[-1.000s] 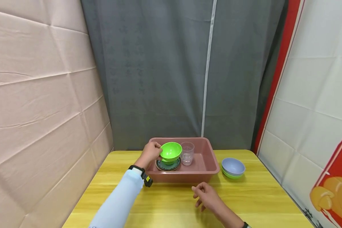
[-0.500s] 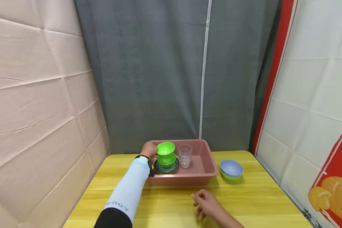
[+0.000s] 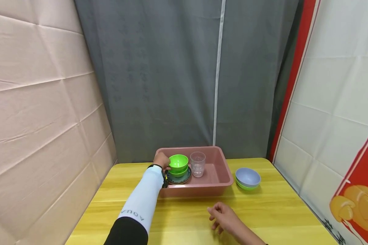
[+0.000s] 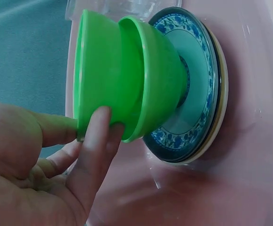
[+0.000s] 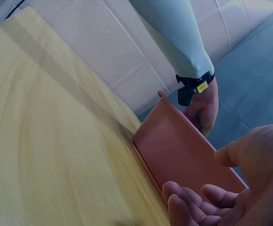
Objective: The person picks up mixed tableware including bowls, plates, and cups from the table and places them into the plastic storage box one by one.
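Observation:
My left hand (image 3: 162,160) pinches the rim of a bright green bowl (image 4: 101,70) between thumb and fingers. That bowl sits partly inside a second green bowl (image 4: 164,80), as the left wrist view shows. The lower bowl stands on a stack of plates, the top one a blue-patterned plate (image 4: 197,89), inside a pink plastic basin (image 3: 196,191). Beside the bowls in the basin is a clear glass (image 3: 198,164). My right hand (image 3: 224,217) is held over the table in front of the basin, fingers loosely curled and holding nothing.
Right of the basin, a blue-lavender bowl (image 3: 248,177) is nested in another green bowl (image 3: 246,186) on the wooden table (image 3: 184,217). A grey curtain (image 3: 159,85) hangs behind. Pale fabric walls flank both sides.
My left hand has lowered the green bowl from above onto the other green bowl in the basin, and it now sits deeper inside it. The right hand has stayed nearly still.

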`<move>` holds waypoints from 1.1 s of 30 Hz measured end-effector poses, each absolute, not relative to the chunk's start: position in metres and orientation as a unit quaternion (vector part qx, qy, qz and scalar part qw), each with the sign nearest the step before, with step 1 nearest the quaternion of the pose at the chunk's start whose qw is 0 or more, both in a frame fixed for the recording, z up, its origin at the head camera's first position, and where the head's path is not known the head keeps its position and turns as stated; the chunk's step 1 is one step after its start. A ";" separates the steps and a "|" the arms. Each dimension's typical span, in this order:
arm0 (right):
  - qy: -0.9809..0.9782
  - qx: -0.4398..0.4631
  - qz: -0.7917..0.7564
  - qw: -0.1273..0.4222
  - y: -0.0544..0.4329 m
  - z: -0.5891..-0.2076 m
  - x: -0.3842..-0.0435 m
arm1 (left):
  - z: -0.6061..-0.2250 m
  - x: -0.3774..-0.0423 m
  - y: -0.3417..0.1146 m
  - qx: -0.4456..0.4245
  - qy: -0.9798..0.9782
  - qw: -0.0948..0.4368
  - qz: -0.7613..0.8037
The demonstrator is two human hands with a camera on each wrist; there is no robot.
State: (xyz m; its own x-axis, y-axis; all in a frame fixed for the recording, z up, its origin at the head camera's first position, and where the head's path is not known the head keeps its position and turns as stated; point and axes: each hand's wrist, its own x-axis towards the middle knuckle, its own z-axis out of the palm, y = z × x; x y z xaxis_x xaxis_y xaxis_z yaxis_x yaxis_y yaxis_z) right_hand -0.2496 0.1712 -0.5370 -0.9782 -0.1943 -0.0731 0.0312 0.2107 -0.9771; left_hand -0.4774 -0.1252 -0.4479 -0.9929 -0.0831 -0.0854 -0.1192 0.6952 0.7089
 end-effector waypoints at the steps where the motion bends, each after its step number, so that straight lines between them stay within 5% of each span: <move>1: 0.772 -0.054 -0.626 0.091 0.171 -0.537 -0.249 | -0.448 -0.477 -0.125 -0.058 0.921 0.024 0.383; 14: 0.774 -0.052 -0.622 0.102 0.173 -0.539 -0.249 | -0.453 -0.472 -0.125 -0.078 0.930 0.008 0.359; 33: 0.774 -0.055 -0.621 0.116 0.178 -0.539 -0.248 | -0.453 -0.475 -0.120 -0.077 0.935 0.051 0.343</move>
